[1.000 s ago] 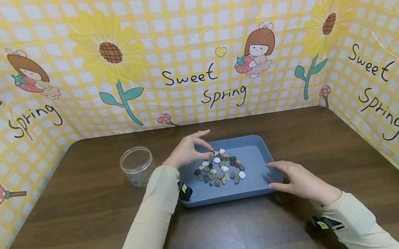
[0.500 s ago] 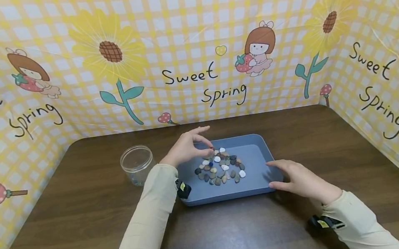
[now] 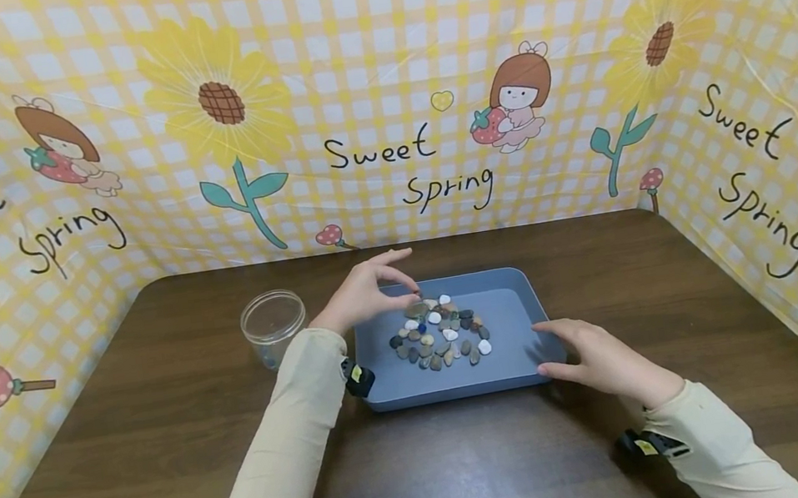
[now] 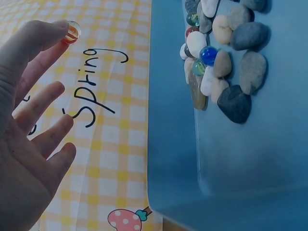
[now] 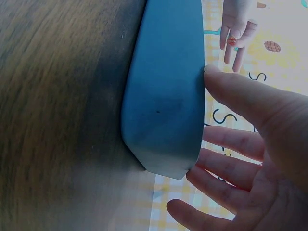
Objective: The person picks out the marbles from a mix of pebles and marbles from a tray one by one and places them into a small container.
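Since a second ago the left hand (image 3: 363, 296) has lifted a little off the heap of stones and drawn slightly back toward the near-left, taking a small marble (image 4: 73, 32) with it. The marble is clear glass with an orange-red swirl; the grip pinches it between thumb tip and forefinger tip, while the other fingers (image 4: 45, 98) stand spread and straight. In the head view the pinch hangs just above the far-left edge of the pebbles (image 3: 440, 334), not touching them.

Below and to the right of that grip lies the heap: grey, brown and white stones with a few glass marbles among them, one bright blue (image 4: 208, 55). They rest in a blue tray (image 3: 508, 306), gathered toward its left half.

The right hand (image 3: 598, 357) lies at the tray's near-right corner, its grip loose and open: the thumb touches the tray's rim (image 5: 192, 72) and the fingers reach spread along its outer wall, holding nothing.

Left of the pinching grip, well apart from the tray, a clear round jar (image 3: 274, 329) stands upright on the dark wooden surface (image 3: 131, 452). A yellow checked backdrop (image 3: 376, 75) with sunflowers and "Sweet Spring" lettering rises around it.
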Motion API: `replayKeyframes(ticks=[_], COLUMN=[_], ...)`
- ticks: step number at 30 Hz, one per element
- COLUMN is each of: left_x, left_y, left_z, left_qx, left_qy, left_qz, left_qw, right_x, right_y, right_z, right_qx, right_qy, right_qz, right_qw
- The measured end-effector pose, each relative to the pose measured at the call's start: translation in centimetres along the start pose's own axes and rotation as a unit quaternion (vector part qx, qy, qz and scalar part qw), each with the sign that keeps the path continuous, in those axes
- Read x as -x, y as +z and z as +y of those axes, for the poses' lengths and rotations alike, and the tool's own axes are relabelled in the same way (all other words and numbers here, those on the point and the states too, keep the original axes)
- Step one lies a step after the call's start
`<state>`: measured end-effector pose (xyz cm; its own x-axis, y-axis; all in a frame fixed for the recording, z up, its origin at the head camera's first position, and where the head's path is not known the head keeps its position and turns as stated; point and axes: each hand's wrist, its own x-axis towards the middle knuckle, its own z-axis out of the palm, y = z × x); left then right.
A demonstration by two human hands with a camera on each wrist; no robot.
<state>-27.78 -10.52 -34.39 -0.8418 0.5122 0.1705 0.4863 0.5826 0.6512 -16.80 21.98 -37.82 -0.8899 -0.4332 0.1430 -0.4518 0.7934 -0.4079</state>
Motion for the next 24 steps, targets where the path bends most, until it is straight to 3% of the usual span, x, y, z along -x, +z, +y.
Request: replayKeyframes(ticks=[24], left_x=[2.0], left_y=[-2.2], left_z=[-0.5], left_qx=[0.0], left_qy=[-0.006], left_qz=[0.031], left_qw=[0.9995], right_x=[0.1], right_y=[0.0], right_z=[0.1], right_qx=[0.001], right_qy=[0.0], right_qz=[-0.002], right_qw=[1.0])
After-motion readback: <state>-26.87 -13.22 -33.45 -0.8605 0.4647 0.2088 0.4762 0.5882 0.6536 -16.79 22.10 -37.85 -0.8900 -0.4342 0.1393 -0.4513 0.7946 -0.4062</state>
